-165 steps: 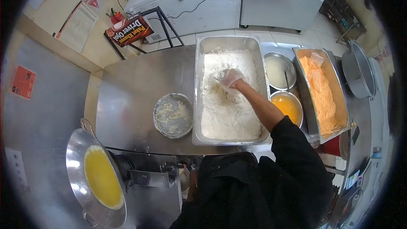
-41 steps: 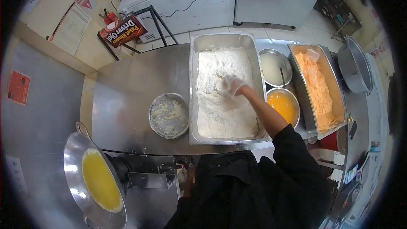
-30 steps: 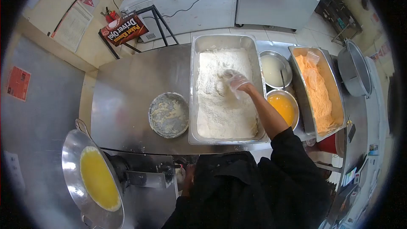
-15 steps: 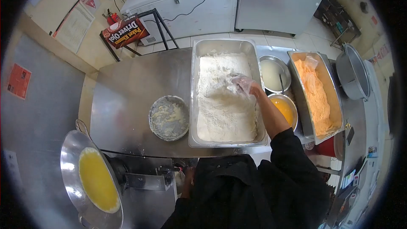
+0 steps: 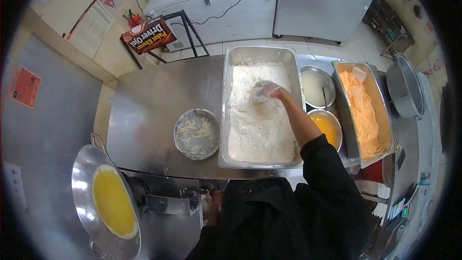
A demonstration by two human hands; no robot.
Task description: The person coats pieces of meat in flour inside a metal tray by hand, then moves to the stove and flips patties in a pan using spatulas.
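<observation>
My right hand [image 5: 269, 90], in a clear plastic glove, is over the white flour [image 5: 262, 137] in a deep steel tray [image 5: 223, 139]. Its fingers curl downward and are dusted white; what they hold is blurred, and a shadow lies on the flour just below. Low in the picture, my left hand [image 5: 216, 203] hangs beside the stove's valve [image 5: 196, 192], mostly in shadow with its fingers hidden. Left of the tray is a round flour-crusted pan [image 5: 196, 134]. To the right stand a bowl of pale liquid [image 5: 315, 86] and a bowl of yellow-orange egg-like liquid [image 5: 325, 127].
A wok [image 5: 82, 183] with yellow oil or melted fat [image 5: 113, 202] sits on the stove at lower left. Orange crumbs [image 5: 363, 115] fill a second steel tray [image 5: 353, 137] at right. Beyond it is a large metal pot [image 5: 405, 86]. A chest freezer [image 5: 226, 14] stands behind the steel table [image 5: 144, 115].
My right hand has moved left and slightly away from me over the flour. The whole view has shifted a little. My left hand stays by the stove.
</observation>
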